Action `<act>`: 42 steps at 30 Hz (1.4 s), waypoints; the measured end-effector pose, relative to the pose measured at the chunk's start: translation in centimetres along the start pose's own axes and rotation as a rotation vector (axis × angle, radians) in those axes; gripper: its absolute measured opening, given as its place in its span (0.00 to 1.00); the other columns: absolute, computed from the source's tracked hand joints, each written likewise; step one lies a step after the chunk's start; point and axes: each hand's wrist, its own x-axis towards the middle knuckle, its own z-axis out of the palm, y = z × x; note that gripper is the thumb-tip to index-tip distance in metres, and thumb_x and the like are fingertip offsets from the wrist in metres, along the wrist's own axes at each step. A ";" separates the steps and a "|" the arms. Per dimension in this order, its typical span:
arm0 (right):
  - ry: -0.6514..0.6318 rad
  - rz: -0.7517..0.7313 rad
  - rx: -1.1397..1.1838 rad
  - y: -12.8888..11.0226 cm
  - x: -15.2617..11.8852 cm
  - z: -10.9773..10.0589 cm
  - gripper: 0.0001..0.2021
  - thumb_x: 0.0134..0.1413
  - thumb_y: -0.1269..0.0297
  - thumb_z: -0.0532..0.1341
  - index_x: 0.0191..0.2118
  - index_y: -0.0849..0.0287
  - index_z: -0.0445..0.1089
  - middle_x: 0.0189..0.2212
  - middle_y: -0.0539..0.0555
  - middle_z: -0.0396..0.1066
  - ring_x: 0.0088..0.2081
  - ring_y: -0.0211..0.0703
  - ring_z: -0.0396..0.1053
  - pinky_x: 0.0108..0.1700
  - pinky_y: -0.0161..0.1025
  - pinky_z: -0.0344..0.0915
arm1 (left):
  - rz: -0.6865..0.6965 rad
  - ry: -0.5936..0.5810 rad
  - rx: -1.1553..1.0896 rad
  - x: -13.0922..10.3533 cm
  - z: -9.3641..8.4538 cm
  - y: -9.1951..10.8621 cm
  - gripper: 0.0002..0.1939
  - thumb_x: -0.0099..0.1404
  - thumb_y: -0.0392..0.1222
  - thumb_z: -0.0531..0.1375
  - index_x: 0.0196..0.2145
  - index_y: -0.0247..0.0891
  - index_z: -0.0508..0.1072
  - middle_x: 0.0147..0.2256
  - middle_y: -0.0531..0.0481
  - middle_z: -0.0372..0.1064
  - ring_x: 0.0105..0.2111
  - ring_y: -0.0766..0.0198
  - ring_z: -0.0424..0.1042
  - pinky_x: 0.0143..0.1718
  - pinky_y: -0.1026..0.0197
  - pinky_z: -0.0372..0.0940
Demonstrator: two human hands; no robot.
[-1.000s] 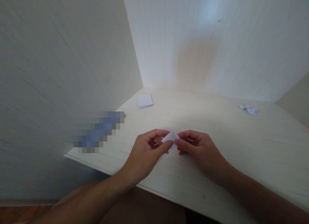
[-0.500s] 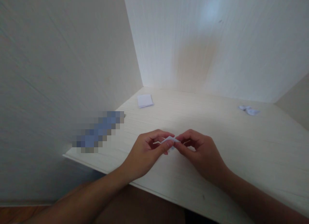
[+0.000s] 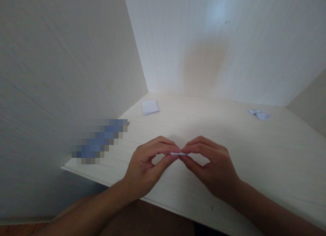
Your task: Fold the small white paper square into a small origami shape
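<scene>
Nearest, at the bottom of the frame, the front edge of a pale table [image 3: 280, 161] crosses above the person's lap, with a small dark mark [image 3: 212, 208] near it. At lower centre, the left hand [image 3: 144, 164] and right hand [image 3: 222, 166] meet fingertip to fingertip over the tabletop, both pinching one small white piece of paper [image 3: 183, 154] between thumb below and fingers above. Only a thin, near edge-on sliver of it shows, so its folds cannot be read. For a piece this small, a light, even pinch from both sides would probably serve best, with edges lined up before pressing hard and each crease run from its middle outward; uneven pressure could skew it. No container shows; the loose things lie directly on the table. At left of the frame is a pixelated bluish object [image 3: 99, 142], not identifiable. Farther off, a crumpled or folded white piece [image 3: 262, 116] lies right, and a stack of white squares [image 3: 150, 107] left of centre, before the back wall [image 3: 165, 42].
</scene>
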 end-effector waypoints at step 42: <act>-0.143 0.683 0.421 0.8 0.9 -0.1 0.13 0.54 0.55 0.66 0.26 0.59 0.73 0.23 0.50 0.72 0.26 0.37 0.65 0.32 0.36 0.61 | -0.665 -0.171 -0.531 0.6 0.8 -0.6 0.13 0.59 0.46 0.69 0.39 0.37 0.80 0.38 0.42 0.79 0.34 0.58 0.77 0.37 0.56 0.74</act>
